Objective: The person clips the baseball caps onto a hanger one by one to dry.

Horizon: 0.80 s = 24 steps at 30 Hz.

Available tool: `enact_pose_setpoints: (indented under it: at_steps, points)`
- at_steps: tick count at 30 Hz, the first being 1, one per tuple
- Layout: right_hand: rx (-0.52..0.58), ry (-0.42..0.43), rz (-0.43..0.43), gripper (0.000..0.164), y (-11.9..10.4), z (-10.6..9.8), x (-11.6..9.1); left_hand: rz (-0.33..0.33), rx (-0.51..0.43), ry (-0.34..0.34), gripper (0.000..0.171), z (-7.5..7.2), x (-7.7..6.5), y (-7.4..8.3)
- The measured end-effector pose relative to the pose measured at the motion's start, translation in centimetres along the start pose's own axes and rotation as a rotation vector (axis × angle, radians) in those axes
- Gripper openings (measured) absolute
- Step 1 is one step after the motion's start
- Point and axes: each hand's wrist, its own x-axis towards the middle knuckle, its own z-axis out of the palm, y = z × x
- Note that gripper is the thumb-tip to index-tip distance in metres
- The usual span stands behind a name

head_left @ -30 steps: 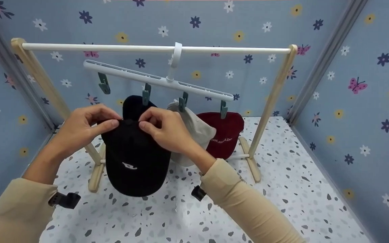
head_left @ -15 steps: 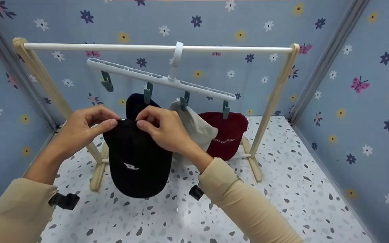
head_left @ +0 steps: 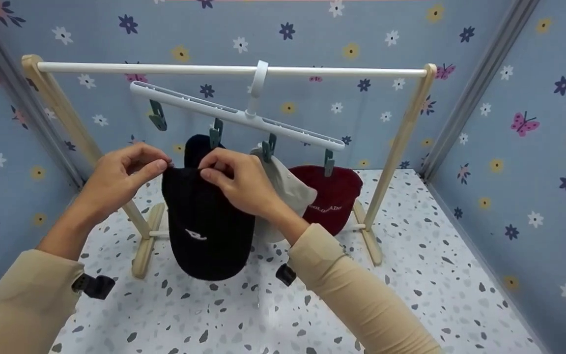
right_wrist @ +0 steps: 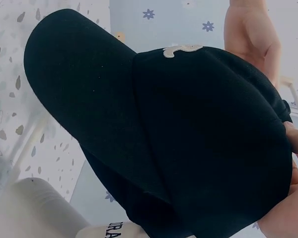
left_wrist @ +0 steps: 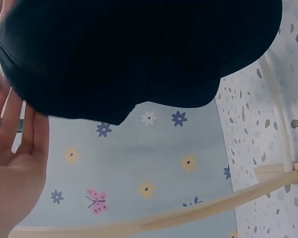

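A black cap with a small white emblem hangs brim down between my two hands. My left hand pinches its upper left edge between thumb and fingertips. At the top of the crown, my right hand pinches the fabric with thumb and curled fingers. In the right wrist view the cap covers most of the left fingers. Just above and left of the cap, a green clip dangles with nothing in it. Behind, a second black cap hangs from another clip, its lower part hidden.
A white clip hanger hangs tilted, left end higher, from the white rail of a wooden rack. A light grey cap and a dark red cap hang on its right clips. Below lies a speckled surface.
Both hands have risen slightly, and the black cap has shifted up and a little right with them. The hanger's left end sits slightly higher.
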Motion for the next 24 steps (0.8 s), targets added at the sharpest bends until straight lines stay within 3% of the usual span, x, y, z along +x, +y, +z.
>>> enact_pose_setpoints:
  at_steps: [5, 7, 9, 12, 16, 19, 24]
  points:
    - [-0.019, 0.008, -0.01, 0.008, 0.1, -0.2, 0.3, -0.075, -0.006, 0.224, 0.039, 0.2, 1.3, 0.3]
    - [-0.018, 0.009, -0.015, 0.008, 0.2, -0.2, 0.3, -0.107, -0.026, 0.264, 0.05, 0.2, 1.9, 0.5]
    - [-0.015, 0.011, -0.022, 0.008, 0.2, -0.3, 0.3, -0.132, -0.06, 0.245, 0.061, 0.0, 2.6, 0.8]
    - [-0.006, 0.013, -0.029, 0.008, 0.3, -0.3, 0.4, -0.153, -0.137, 0.154, 0.073, -0.4, 3.8, 1.3]
    - [0.006, 0.008, -0.031, 0.008, 0.3, -0.1, 0.5, -0.165, -0.262, 0.075, 0.075, -0.5, 4.8, 1.9]
    - [0.011, 0.004, -0.032, 0.009, 0.2, -0.1, 0.7, -0.162, -0.311, 0.084, 0.068, -0.4, 5.2, 2.1]
    - [0.006, 0.001, -0.016, 0.01, 0.0, 0.0, 1.1, -0.145, -0.314, 0.136, 0.054, -0.2, 5.4, 1.9]
